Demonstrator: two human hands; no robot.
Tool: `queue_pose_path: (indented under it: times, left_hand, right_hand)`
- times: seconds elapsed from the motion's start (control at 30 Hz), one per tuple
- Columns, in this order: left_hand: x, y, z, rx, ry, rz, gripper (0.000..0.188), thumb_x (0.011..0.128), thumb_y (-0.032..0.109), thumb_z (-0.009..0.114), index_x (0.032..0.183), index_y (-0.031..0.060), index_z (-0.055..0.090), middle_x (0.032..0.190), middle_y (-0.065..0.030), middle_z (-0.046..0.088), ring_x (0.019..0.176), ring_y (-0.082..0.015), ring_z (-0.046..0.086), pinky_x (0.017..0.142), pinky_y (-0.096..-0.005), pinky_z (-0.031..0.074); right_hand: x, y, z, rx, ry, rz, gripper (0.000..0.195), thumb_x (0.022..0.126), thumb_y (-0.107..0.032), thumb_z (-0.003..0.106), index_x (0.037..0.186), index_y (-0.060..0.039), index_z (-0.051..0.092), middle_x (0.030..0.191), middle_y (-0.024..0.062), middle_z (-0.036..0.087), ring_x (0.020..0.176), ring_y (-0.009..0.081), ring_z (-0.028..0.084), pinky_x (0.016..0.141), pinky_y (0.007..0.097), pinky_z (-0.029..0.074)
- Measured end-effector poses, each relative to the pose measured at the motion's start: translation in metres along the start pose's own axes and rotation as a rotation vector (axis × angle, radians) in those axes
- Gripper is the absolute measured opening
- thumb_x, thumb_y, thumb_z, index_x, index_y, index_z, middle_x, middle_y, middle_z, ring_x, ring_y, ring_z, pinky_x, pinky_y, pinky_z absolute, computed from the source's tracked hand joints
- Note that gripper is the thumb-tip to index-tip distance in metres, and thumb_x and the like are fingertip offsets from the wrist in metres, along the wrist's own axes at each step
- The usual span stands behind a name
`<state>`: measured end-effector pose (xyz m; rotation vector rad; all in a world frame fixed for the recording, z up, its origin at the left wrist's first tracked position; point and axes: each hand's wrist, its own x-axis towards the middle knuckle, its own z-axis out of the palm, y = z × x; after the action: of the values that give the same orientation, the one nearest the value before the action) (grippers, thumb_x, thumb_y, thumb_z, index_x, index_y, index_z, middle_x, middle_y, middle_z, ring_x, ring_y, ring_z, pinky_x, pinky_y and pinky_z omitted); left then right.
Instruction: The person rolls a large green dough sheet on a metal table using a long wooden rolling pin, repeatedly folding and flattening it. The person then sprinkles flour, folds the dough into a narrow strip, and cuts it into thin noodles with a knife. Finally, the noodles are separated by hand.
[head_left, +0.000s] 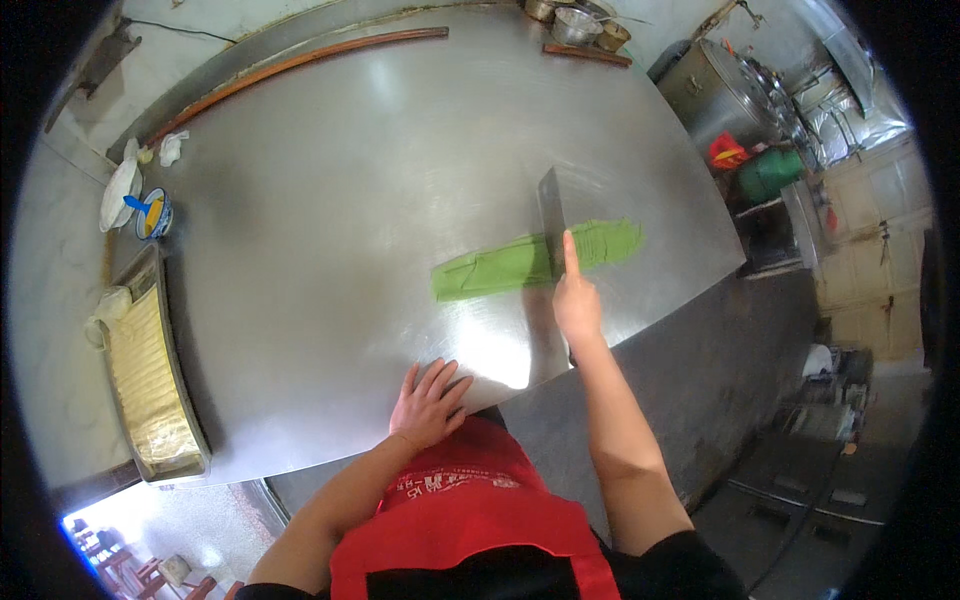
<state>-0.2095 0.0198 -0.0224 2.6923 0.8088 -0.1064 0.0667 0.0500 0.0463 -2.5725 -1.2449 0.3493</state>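
A flat strip of green dough (491, 268) lies across the steel worktop, slightly right of the middle. My right hand (577, 304) grips a large knife with a broad metal blade (553, 210), the index finger stretched along it. The blade stands across the dough, with dough on both sides of it; fine crosswise marks show in the part to its right. The knife's handle is mostly hidden in the hand. My left hand (429, 401) rests palm down near the front edge of the worktop, fingers apart, holding nothing.
A metal tray with a yellowish ribbed sheet (154, 375) stands at the left edge of the steel worktop (300, 225). Behind it are a blue-patterned bowl (155, 215) and a white dish (120, 196). A long wooden strip (300, 64) runs along the back; metal pots (576, 28) stand far right.
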Motion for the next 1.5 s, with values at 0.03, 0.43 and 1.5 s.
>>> queue_pose_path:
  times: [0.03, 0.43, 1.5]
  left_hand:
    - [0.007, -0.003, -0.002, -0.061, 0.008, -0.032, 0.055, 0.083, 0.044, 0.050, 0.133, 0.0241, 0.037, 0.140, -0.0065, 0.028, 0.131, -0.0228, 0.023, 0.108, -0.0488, 0.012]
    - [0.113, -0.018, -0.024, -0.235, 0.232, -0.229, 0.066, 0.082, 0.037, 0.056, 0.136, 0.0086, 0.030, 0.141, -0.0235, 0.018, 0.132, -0.0361, 0.015, 0.110, -0.0415, 0.012]
    - [0.125, -0.033, -0.027, -0.090, 0.263, -0.051, 0.055, 0.086, 0.039, 0.047, 0.133, 0.0128, 0.037, 0.140, -0.0156, 0.027, 0.132, -0.0350, 0.017, 0.110, -0.0428, 0.013]
  right_hand:
    - [0.006, 0.005, 0.008, -0.052, -0.021, 0.002, 0.080, 0.076, 0.004, 0.042, 0.142, -0.0257, 0.009, 0.066, 0.0214, 0.058, 0.060, 0.0369, 0.057, 0.056, 0.0451, 0.045]
    - [0.017, 0.007, 0.000, 0.024, -0.050, 0.057, 0.072, 0.082, -0.002, 0.042, 0.141, -0.0320, 0.013, 0.069, 0.0214, 0.057, 0.061, 0.0354, 0.056, 0.060, 0.0439, 0.044]
    - [0.004, -0.008, -0.009, 0.060, -0.020, -0.057, 0.075, 0.078, 0.002, 0.042, 0.141, -0.0303, 0.015, 0.061, 0.0233, 0.055, 0.055, 0.0372, 0.057, 0.050, 0.0454, 0.041]
